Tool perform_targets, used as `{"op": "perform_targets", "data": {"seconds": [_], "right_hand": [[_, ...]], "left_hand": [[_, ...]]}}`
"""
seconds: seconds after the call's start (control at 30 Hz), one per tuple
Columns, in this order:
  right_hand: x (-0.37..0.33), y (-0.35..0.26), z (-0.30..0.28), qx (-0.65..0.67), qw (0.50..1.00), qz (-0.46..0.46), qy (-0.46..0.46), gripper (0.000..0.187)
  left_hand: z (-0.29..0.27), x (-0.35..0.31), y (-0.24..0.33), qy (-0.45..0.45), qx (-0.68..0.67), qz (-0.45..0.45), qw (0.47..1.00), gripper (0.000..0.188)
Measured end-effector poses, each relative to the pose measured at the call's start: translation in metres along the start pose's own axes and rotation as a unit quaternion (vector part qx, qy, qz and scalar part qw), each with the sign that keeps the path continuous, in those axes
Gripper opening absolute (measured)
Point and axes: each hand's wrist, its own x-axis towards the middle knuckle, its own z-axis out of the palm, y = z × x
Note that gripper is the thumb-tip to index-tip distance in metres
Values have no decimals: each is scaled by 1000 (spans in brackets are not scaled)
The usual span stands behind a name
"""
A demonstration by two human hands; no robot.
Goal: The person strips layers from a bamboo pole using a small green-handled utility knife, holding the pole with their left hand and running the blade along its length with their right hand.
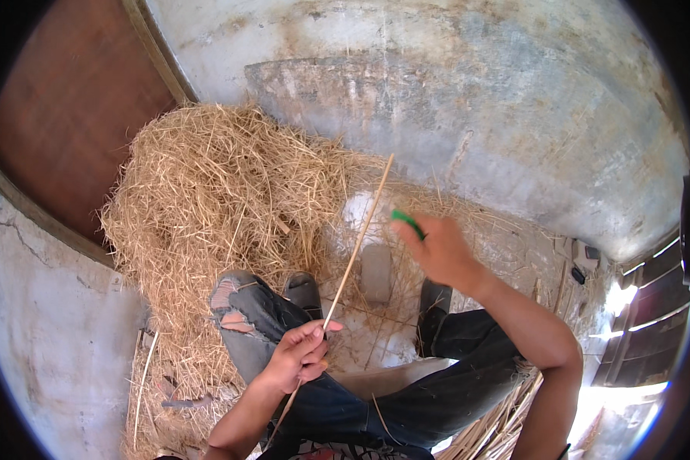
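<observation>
My left hand (296,357) is closed around a long, thin, pale stick (358,239). The stick slants from my lap up to the right, its far end in front of the wall. To the right of it, my right hand (446,251) is raised with its fingers curled around a small green tool (408,222). Only a green part of that tool shows beyond the fingers, so its kind cannot be made out. A gap separates the right hand from the stick.
A large straw heap (222,192) fills the left side against the stained wall (468,107) and a brown panel (61,115). A block (376,274) lies between my shoes. Loose sticks (492,429) lie beside my right leg, and small dark objects (579,264) sit far right.
</observation>
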Motion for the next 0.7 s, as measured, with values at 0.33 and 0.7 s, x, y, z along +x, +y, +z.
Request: {"op": "perform_targets", "data": {"seconds": [0.33, 0.7], "right_hand": [[-31, -33, 41, -42, 983, -134, -122, 52], [47, 85, -49, -30, 979, 159, 127, 71]], "left_hand": [[13, 18, 11, 30, -37, 16, 999, 31], [-5, -22, 6, -37, -6, -30, 999, 37]]}}
